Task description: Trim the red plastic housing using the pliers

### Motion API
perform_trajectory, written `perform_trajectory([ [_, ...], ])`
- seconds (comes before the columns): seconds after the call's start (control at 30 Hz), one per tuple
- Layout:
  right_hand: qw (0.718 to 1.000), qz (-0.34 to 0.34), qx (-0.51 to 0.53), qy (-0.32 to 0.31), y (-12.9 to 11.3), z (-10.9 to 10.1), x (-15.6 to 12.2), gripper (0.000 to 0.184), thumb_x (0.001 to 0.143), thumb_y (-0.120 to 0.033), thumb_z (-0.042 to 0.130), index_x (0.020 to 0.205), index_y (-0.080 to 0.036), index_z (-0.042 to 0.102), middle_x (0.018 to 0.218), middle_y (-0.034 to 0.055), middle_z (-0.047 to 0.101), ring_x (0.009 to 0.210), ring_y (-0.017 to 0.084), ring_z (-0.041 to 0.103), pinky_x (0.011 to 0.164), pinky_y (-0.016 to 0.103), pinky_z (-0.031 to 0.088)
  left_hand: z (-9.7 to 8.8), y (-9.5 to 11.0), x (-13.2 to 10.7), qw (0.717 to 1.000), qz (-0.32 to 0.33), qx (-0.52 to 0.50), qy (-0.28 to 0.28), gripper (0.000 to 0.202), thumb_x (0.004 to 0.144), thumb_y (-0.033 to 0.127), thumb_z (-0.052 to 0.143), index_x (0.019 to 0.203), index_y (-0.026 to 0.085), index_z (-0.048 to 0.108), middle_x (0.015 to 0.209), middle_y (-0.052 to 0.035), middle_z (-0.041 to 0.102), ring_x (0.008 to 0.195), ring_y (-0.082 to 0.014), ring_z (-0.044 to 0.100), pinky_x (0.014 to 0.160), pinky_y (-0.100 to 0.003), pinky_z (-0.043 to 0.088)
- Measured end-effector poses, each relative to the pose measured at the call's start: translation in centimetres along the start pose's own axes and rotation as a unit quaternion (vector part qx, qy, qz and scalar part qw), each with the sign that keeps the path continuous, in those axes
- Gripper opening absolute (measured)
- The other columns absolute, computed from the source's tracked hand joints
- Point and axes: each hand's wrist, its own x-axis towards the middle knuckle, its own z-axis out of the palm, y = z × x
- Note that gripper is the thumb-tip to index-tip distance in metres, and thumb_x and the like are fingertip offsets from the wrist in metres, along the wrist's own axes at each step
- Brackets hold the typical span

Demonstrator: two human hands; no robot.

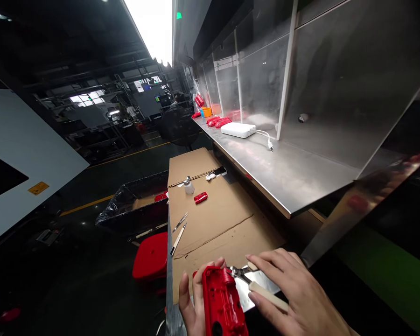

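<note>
Low in the head view, my left hand (pixel 192 298) is closed around a red plastic housing (pixel 222 303), its hollow, ribbed inside facing up. My right hand (pixel 290 284) grips a pair of side cutters (pixel 266 295) with cream handles, spread apart. The cutters' metal jaws are at the housing's upper right edge; whether they touch it I cannot tell. Beneath the cutters a shiny metal plate (pixel 247 289) lies on the cardboard. Another red plastic part (pixel 200 198) rests farther up the cardboard.
Tweezers (pixel 180 222) and a slim knife-like tool (pixel 178 239) lie along the cardboard's (pixel 217 219) left edge. Behind them stands a small dispenser bottle (pixel 188 185). A metal shelf (pixel 266 163) on the right holds a white box (pixel 238 130) and red parts. A red stool (pixel 150 256) is at left.
</note>
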Motion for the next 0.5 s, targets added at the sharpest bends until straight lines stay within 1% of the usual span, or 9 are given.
perform_trajectory([
  [0.07, 1.0, -0.004, 0.001, -0.024, -0.3, 0.0, 0.3, 0.034, 0.088, -0.035, 0.066, 0.118, -0.02, 0.064, 0.103, 0.0042, 0.069, 0.089, 0.02, 0.064, 0.078, 0.035, 0.053, 1.3, 0.6, 0.0, 0.998, -0.033, 0.01, 0.058, 0.045, 0.064, 0.064, 0.083, 0.093, 0.03, 0.078, 0.112, -0.0035, 0.073, 0.108, -0.0183, 0.065, 0.098, -0.021, 0.048],
  [0.1, 0.999, -0.001, 0.006, -0.032, -0.4, 0.0, 0.4, 0.034, 0.087, -0.035, 0.067, 0.118, -0.021, 0.065, 0.103, 0.0036, 0.069, 0.088, 0.02, 0.064, 0.078, 0.036, 0.052, 1.7, 0.9, 0.1, 0.997, -0.043, 0.012, 0.07, 0.05, 0.061, 0.067, 0.083, 0.088, 0.026, 0.079, 0.108, -0.0053, 0.073, 0.104, -0.0195, 0.067, 0.096, -0.021, 0.049],
  [0.13, 0.999, 0.004, 0.015, -0.038, -0.5, 0.0, 0.4, 0.034, 0.086, -0.036, 0.069, 0.117, -0.022, 0.066, 0.102, 0.0028, 0.07, 0.087, 0.02, 0.064, 0.077, 0.035, 0.051, 1.9, 1.1, 0.2, 0.997, -0.048, 0.009, 0.065, 0.051, 0.061, 0.066, 0.083, 0.088, 0.024, 0.079, 0.106, -0.0063, 0.074, 0.102, -0.0204, 0.067, 0.096, -0.022, 0.05],
  [0.23, 0.997, 0.027, 0.039, -0.054, -0.7, 0.3, 0.4, 0.035, 0.083, -0.041, 0.073, 0.115, -0.026, 0.069, 0.1, 0.0001, 0.07, 0.086, 0.019, 0.064, 0.075, 0.035, 0.049, 1.4, 1.3, 0.4, 0.997, -0.071, -0.016, 0.028, 0.045, 0.066, 0.06, 0.082, 0.093, 0.023, 0.078, 0.109, -0.0083, 0.073, 0.108, -0.0207, 0.064, 0.105, -0.029, 0.044],
  [0.3, 0.996, 0.035, 0.045, -0.065, -0.8, 0.6, 0.4, 0.036, 0.084, -0.043, 0.073, 0.115, -0.027, 0.069, 0.1, -0.0003, 0.071, 0.085, 0.02, 0.064, 0.074, 0.035, 0.048, 0.8, 1.1, 0.4, 0.997, -0.067, -0.015, 0.026, 0.047, 0.068, 0.061, 0.081, 0.096, 0.024, 0.078, 0.113, -0.0088, 0.072, 0.112, -0.0194, 0.062, 0.109, -0.029, 0.04],
  [0.37, 0.995, 0.04, 0.049, -0.075, -0.9, 0.8, 0.4, 0.036, 0.084, -0.044, 0.072, 0.116, -0.027, 0.069, 0.1, 0.0001, 0.071, 0.086, 0.02, 0.064, 0.075, 0.035, 0.048, 0.6, 0.9, 0.3, 0.997, -0.048, 0.008, 0.054, 0.052, 0.065, 0.068, 0.078, 0.095, 0.026, 0.078, 0.114, -0.0072, 0.072, 0.115, -0.02, 0.06, 0.108, -0.029, 0.041],
  [0.4, 0.995, 0.045, 0.05, -0.08, -1.0, 0.8, 0.4, 0.036, 0.084, -0.044, 0.072, 0.116, -0.027, 0.069, 0.1, 0.0002, 0.071, 0.086, 0.02, 0.064, 0.076, 0.036, 0.048, 0.6, 0.7, 0.2, 0.996, -0.037, 0.025, 0.075, 0.055, 0.062, 0.071, 0.078, 0.094, 0.027, 0.078, 0.114, -0.0063, 0.072, 0.12, -0.022, 0.057, 0.108, -0.03, 0.042],
  [0.43, 0.994, 0.05, 0.052, -0.087, -1.1, 0.9, 0.4, 0.037, 0.084, -0.044, 0.071, 0.117, -0.027, 0.069, 0.101, 0.0004, 0.071, 0.086, 0.02, 0.064, 0.077, 0.036, 0.048, 0.6, 0.5, 0.1, 0.994, -0.026, 0.042, 0.098, 0.057, 0.058, 0.074, 0.079, 0.091, 0.028, 0.078, 0.114, -0.0055, 0.071, 0.126, -0.0252, 0.053, 0.11, -0.033, 0.04],
  [0.5, 0.992, 0.06, 0.056, -0.096, -1.2, 1.0, 0.4, 0.038, 0.084, -0.045, 0.071, 0.117, -0.027, 0.069, 0.102, 0.0006, 0.071, 0.088, 0.021, 0.064, 0.077, 0.037, 0.048, 0.8, 0.2, 0.0, 0.988, -0.006, 0.066, 0.137, 0.06, 0.05, 0.075, 0.082, 0.088, 0.028, 0.079, 0.113, -0.0055, 0.071, 0.137, -0.0325, 0.041, 0.116, -0.04, 0.034],
])
